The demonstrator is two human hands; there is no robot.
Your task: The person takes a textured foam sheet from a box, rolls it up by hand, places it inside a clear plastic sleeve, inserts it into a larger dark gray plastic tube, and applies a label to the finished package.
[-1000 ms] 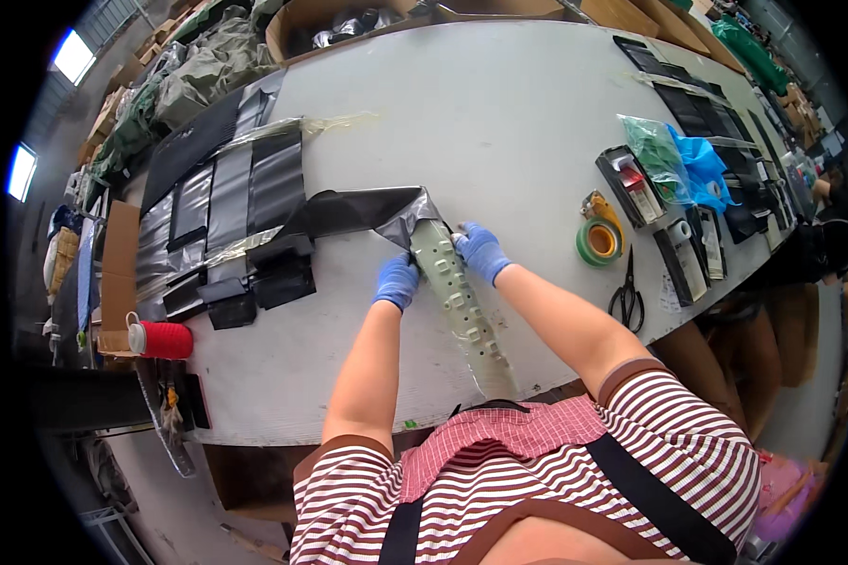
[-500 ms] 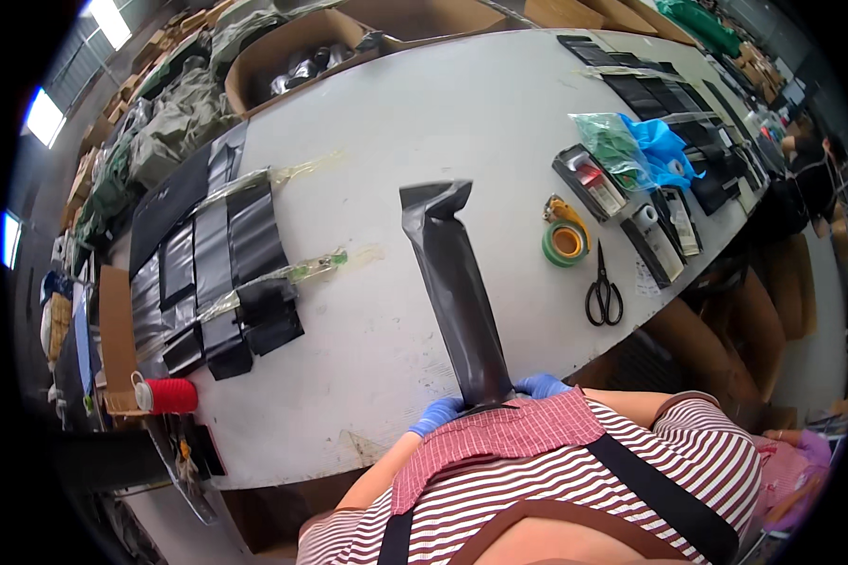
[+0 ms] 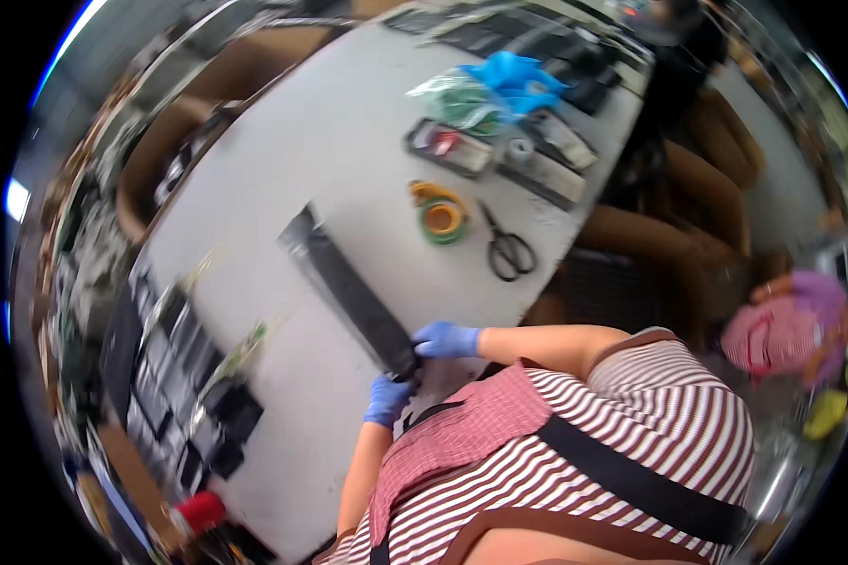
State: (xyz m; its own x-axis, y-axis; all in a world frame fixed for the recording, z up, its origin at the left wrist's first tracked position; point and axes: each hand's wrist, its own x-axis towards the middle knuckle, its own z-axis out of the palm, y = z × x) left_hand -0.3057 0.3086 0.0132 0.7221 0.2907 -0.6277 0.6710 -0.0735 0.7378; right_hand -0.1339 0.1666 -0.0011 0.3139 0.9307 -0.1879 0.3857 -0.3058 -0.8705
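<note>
A long, narrow black plastic packet [image 3: 353,294] lies slantwise on the white table [image 3: 349,141], its far end flat and wrinkled. Blue gloves cover both hands. At the packet's near end, my left hand [image 3: 386,400] is closed on the corner. My right hand [image 3: 446,339] grips the same end from the other side, its fingers against the plastic and partly blurred. Beyond my right hand lie black-handled scissors [image 3: 509,254] and rolls of yellow and green tape [image 3: 443,218].
Black packets bundled with clear tape [image 3: 174,377] lie at the left, with a red spool [image 3: 198,511] nearby. Farther right are narrow boxes [image 3: 448,148], a blue plastic bag [image 3: 513,83] and more black packets [image 3: 509,38]. Cardboard boxes [image 3: 160,155] border the far left edge.
My view has swung to the right. My hands have come out from against my body, and the packet's near end now shows between them on the table.
</note>
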